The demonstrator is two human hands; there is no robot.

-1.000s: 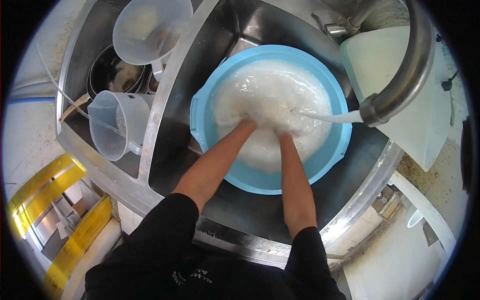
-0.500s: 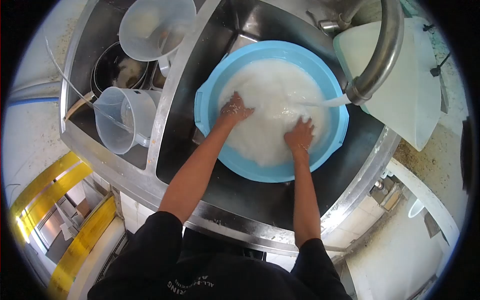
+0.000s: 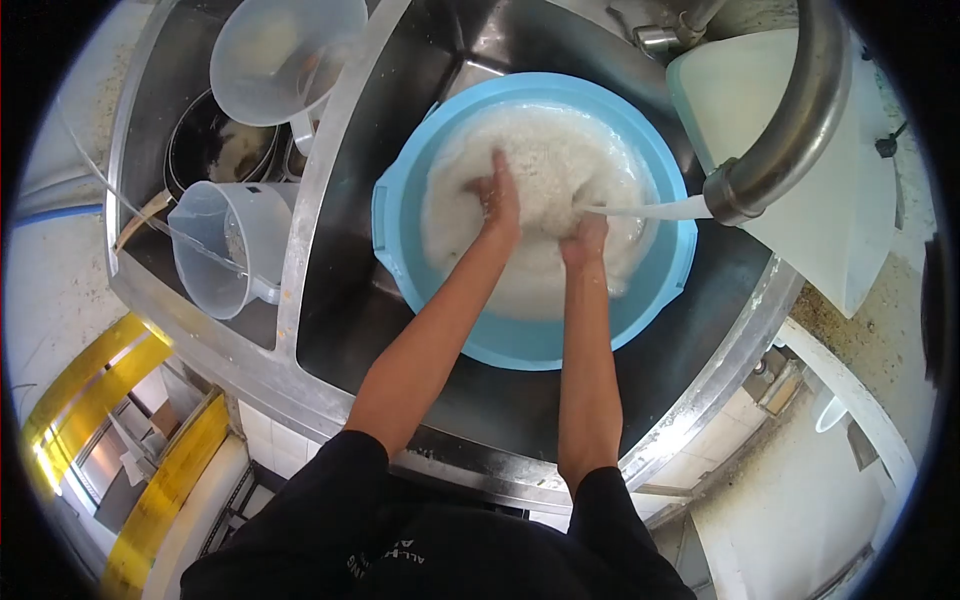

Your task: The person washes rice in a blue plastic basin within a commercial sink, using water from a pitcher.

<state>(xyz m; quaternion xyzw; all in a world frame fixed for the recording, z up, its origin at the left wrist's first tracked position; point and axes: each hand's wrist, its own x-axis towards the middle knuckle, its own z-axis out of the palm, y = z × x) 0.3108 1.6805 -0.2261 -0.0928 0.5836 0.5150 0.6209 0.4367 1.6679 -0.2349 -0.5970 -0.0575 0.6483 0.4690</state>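
Observation:
A round light-blue basin (image 3: 510, 345) stands in the metal sink, holding cloudy whitish water (image 3: 545, 150) with pale grains in it. My left hand (image 3: 500, 198) is partly in the water left of the middle, its thumb and fingers apart and nothing visible in it. My right hand (image 3: 584, 240) dips into the water just right of it, its fingers hidden under the cloudy surface. From the curved metal faucet (image 3: 790, 130) a stream of water (image 3: 660, 209) runs into the basin beside my right hand.
In the left sink compartment are two translucent plastic jugs (image 3: 225, 245) and a dark pan (image 3: 215, 150) with a wooden handle. A metal divider (image 3: 330, 170) separates the compartments. A pale greenish translucent panel (image 3: 740, 110) stands behind the faucet at the right. Yellow bars (image 3: 165, 490) are at the lower left.
My left hand has moved right and turned on edge. My right hand has shifted slightly left and up, its fingers now sunk in the water. The grains look more stirred up.

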